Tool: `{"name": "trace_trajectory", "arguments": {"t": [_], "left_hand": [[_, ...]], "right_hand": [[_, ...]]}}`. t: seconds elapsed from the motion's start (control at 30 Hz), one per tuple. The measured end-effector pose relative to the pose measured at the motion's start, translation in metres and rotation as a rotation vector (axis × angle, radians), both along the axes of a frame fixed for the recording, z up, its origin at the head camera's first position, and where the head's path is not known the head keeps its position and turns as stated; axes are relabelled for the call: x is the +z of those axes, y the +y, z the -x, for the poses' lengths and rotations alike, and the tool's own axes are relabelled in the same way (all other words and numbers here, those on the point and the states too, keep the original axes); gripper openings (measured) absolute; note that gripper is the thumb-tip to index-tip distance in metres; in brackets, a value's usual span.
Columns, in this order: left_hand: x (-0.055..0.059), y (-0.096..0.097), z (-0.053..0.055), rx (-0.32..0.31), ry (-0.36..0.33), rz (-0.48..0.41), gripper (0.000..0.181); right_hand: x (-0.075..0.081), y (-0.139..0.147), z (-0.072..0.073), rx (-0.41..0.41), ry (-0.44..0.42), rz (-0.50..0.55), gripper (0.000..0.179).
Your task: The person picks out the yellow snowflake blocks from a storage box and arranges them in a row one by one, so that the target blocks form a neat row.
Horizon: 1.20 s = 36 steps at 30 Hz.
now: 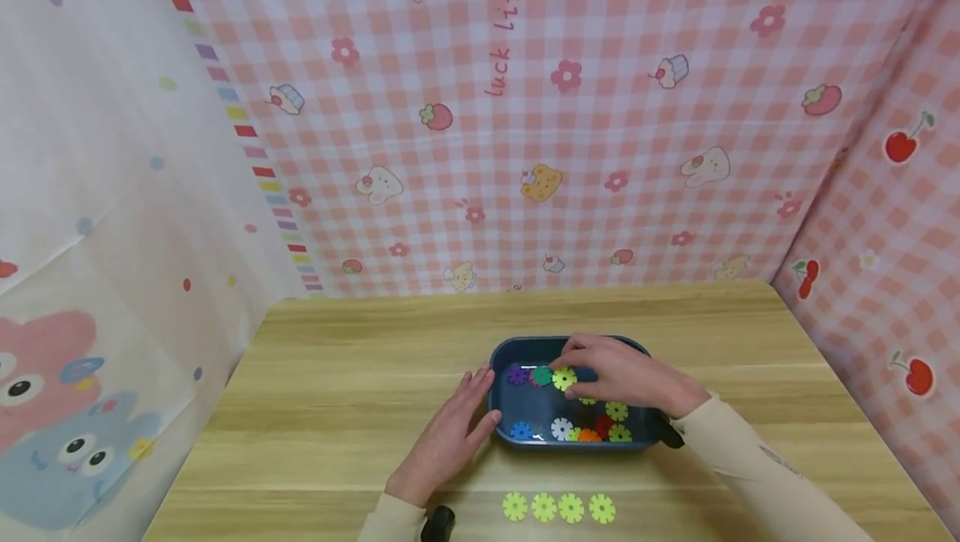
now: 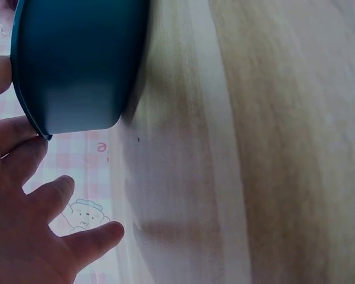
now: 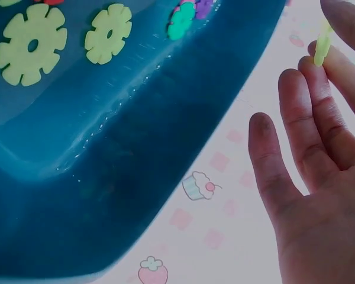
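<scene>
The right hand (image 1: 621,371) is grasping one yellow disc (image 1: 564,379) by its edge, pinched between the thumb and a finger. The disc is over the tray (image 1: 517,403), and in the right wrist view it stands edge-on against the patterned cloth (image 3: 215,160), so it seems to be raised from the tray's floor.

To lift it well, the pinch should be firm but not hard, because such a thin piece could probably turn or slip. The hand should go straight up first, so that it does not disturb the green disc (image 1: 541,375) just beside, and then pass the rim with some height. Four more yellow discs (image 1: 543,507) lie in a row on the table (image 1: 337,409), on the person's side of the tray; a low sleeve could push them.

The right forearm comes across the right end of the tray, palm turned down; the remaining fingers are spread and hold nothing. The left hand (image 1: 447,442) is not clenched: its fingers are extended and touch the tray's left end. This light contact should be enough for steadying it.
</scene>
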<state>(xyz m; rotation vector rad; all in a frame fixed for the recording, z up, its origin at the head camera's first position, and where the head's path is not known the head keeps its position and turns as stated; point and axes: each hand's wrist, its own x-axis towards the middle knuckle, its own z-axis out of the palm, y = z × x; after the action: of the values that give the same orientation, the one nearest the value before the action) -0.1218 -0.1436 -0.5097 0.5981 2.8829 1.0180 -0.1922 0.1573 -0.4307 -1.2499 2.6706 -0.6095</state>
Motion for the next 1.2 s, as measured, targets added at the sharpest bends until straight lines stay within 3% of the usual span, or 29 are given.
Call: {"name": "trace_trajectory", "arguments": {"t": [0.63, 1.2], "left_hand": [[0.001, 0.0, 0.0, -0.002, 0.016, 0.0, 0.064], [0.006, 0.002, 0.004, -0.015, 0.054, 0.113, 0.062]], "right_hand": [[0.005, 0.029, -0.035, -0.028, 0.059, 0.132, 0.035], [0.001, 0.057, -0.075, -0.096, 0.073, 0.169, 0.034]]}}
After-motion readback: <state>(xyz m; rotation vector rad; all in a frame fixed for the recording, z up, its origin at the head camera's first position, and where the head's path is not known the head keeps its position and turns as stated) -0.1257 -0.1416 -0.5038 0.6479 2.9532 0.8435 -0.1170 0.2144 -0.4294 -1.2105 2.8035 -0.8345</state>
